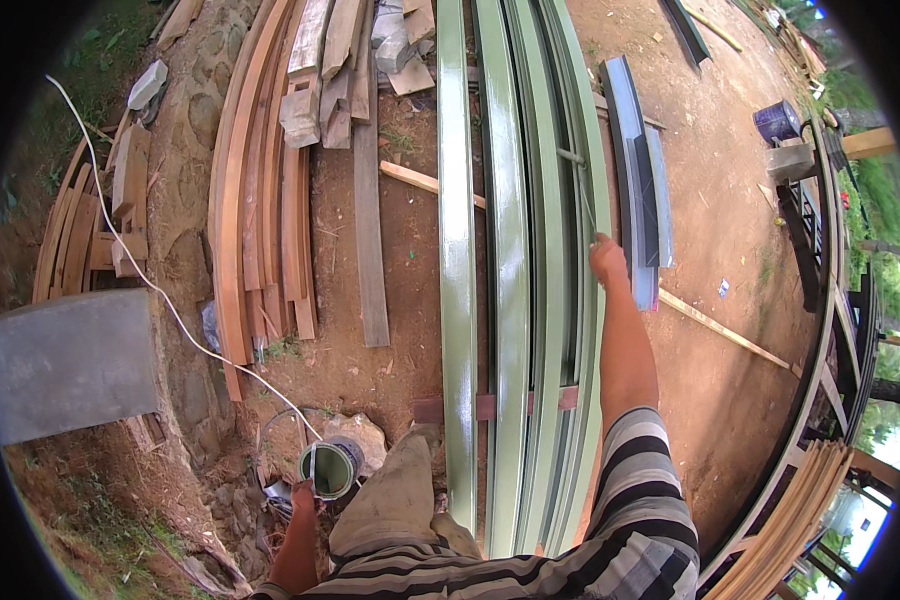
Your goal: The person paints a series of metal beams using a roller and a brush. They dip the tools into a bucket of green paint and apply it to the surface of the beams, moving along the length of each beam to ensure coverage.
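Long green metal beams [507, 250] lie side by side in front of me, running away from me. The two leftmost have a glossy, wet-looking shine. My right hand [607, 262] is closed round the handle of a paint roller [571, 157], whose head lies against the beams toward the right. Down at my left, my left hand [303, 495] grips the near left rim of a round paint bucket [334, 470] with green on its inside. The exact hold of the left fingers is partly hidden. A thin pale strip shows at the bucket's mouth.
Reddish timber planks [255, 180] and wood offcuts lie left of the beams. A white cable [185, 325] runs across the left side to the bucket. Grey-blue metal channels [635, 170] lie to the right. A dark red crosspiece [566, 398] supports the beams. Stones stand beside the bucket.
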### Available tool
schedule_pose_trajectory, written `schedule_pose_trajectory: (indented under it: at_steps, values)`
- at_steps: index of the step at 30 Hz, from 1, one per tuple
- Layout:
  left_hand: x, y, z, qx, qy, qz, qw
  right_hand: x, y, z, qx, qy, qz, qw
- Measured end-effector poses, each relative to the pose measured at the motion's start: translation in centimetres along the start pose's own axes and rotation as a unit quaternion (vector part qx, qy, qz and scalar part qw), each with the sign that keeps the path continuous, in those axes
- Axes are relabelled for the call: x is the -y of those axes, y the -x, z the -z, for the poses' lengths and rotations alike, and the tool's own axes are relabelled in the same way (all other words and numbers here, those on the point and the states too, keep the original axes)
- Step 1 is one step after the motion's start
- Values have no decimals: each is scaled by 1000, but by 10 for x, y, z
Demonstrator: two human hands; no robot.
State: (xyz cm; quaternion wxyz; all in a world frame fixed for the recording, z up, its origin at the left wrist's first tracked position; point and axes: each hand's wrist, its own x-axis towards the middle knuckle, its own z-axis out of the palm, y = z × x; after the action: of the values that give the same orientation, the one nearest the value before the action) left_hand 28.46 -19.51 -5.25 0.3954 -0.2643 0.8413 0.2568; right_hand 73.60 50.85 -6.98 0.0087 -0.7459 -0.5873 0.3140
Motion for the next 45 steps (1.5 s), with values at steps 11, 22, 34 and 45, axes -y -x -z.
schedule_pose_trajectory:
  at_steps: [11,22,34,45]
  values:
    - [-43,7,-44,96,-118,-56,987,-210,252,-15,-41,37,56,997]
    - [-60,69,-86,263,-124,-158,944,-331,474,-13,40,29,-92,995]
    - [-28,72,-73,239,-195,-196,931,-396,595,-50,44,-27,-135,989]
    - [6,54,-35,184,-227,-151,944,-351,582,-53,61,-19,-138,988]
